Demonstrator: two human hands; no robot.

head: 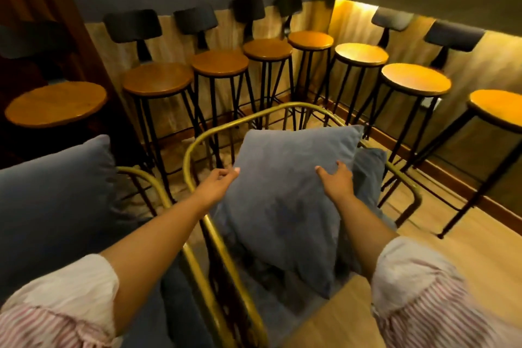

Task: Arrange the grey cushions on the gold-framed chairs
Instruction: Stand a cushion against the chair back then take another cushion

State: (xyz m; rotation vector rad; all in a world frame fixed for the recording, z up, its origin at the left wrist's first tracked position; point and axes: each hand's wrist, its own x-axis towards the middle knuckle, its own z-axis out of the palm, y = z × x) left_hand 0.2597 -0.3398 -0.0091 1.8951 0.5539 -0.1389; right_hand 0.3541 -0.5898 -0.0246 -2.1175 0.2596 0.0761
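Two hands grip one grey cushion (285, 192) by its side edges: left hand (217, 185), right hand (336, 178). It leans tilted inside the right chair (197, 144), against a second cushion (370, 175).

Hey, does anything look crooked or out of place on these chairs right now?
The front grey cushion sits tilted on the gold-framed chair, one corner pointing down, partly covering a second cushion. Both hands touch it. Nothing looks spilled or damaged.
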